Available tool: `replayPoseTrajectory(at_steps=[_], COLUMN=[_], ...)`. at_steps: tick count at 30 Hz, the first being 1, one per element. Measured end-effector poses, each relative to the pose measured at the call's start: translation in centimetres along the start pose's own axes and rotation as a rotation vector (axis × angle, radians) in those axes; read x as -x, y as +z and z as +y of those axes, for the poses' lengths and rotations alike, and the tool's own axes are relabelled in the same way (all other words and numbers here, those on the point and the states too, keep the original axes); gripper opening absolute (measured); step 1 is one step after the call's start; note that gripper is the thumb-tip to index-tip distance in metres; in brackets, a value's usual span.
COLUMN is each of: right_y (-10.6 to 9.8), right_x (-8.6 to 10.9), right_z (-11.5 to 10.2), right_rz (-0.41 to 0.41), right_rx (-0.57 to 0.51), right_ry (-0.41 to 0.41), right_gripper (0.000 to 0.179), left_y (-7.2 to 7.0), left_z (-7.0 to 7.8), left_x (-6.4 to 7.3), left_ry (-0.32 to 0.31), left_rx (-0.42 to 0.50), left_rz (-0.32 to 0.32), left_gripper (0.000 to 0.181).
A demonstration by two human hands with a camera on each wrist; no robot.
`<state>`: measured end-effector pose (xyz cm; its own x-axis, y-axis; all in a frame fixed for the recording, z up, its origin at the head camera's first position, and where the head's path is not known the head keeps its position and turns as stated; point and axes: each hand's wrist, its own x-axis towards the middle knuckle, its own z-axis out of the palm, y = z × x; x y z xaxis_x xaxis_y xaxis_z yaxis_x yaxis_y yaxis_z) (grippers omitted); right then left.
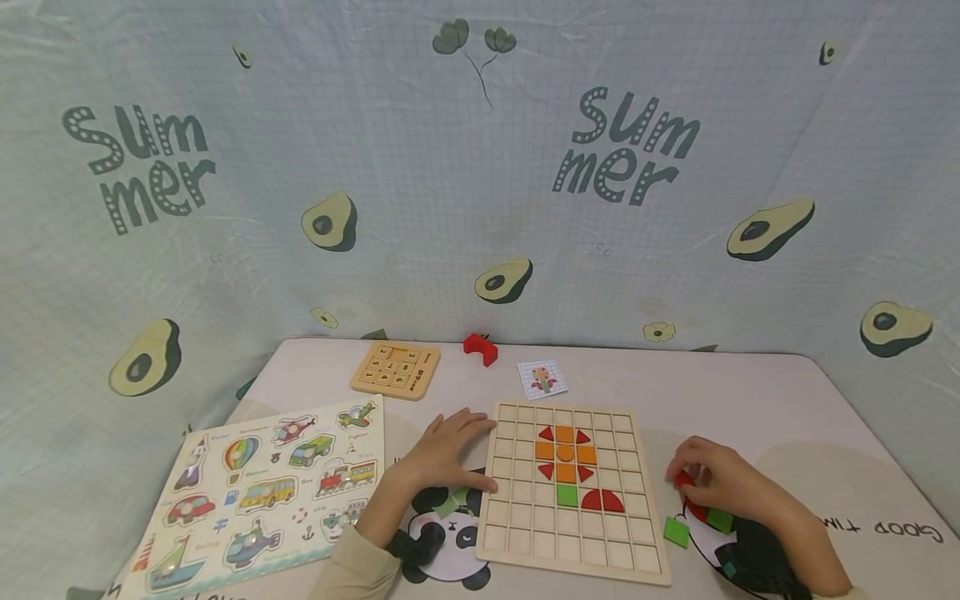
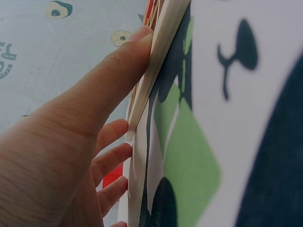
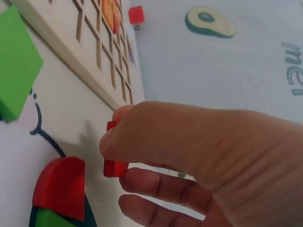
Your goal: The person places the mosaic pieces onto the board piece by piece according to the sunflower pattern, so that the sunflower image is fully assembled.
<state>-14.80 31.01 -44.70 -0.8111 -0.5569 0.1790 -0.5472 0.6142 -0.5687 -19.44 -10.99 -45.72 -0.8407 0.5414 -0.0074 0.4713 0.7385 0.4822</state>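
On pale cloth (image 1: 675,379), we note a flat, gridded wooden board (image 1: 536,542). Left hand (image 1: 444,454) spread, ungripping, thumb against its left edge. Right hand (image 1: 716,475), beyond its right edge, pinches a red piece (image 3: 113,169), thumb partly hiding it; green square (image 1: 677,532) near.
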Motion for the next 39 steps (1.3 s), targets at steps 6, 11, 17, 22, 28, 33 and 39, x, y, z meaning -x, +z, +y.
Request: replayPoseTrajectory(at_steps=[6,11,17,22,28,33,39], right_y=[0.2,0.8,1.8,2.6,4.0,5.1,6.1], right_x=[-0.7,-1.2,-1.9,-2.5,-3.0,-3.5,-3.9], right_z=[-1.0,-2.1,-3.3,-4.2,-4.6,-4.9,-5.6], right_rz=[-0.014,-0.038,-0.057,-0.063,-0.028,-0.043,-0.056], right_rx=[-0.016,-0.049,-0.086,-0.085,-0.089,-0.097,-0.066], right_ry=[-0.044,-0.045,-0.071,-0.098,-0.146,-0.15,-0.136], right_gripper=[0.019,0.017,0.016,0.016,0.02,0.021,0.02], left_y=[0.1,0.2,0.3,0.3,0.3,0.2,0.2], left_z=[-0.1,-0.2,-0.3,-0.4,-0.2,-0.2,-0.3], left_x=[0.0,-0.1,-0.1,0.0,0.0,0.0,0.0], left_ry=[0.0,-0.002,-0.008,-0.002,-0.006,-0.015,-0.011], left_rx=[-0.008,-0.006,-0.003,-0.007,-0.013,-0.018,-0.019], left_rz=[-0.001,-0.006,-0.006,-0.005,-0.01,-0.017,-0.013], left_gripper=[0.088,0.087,0.087,0.087,0.087,0.087,0.087])
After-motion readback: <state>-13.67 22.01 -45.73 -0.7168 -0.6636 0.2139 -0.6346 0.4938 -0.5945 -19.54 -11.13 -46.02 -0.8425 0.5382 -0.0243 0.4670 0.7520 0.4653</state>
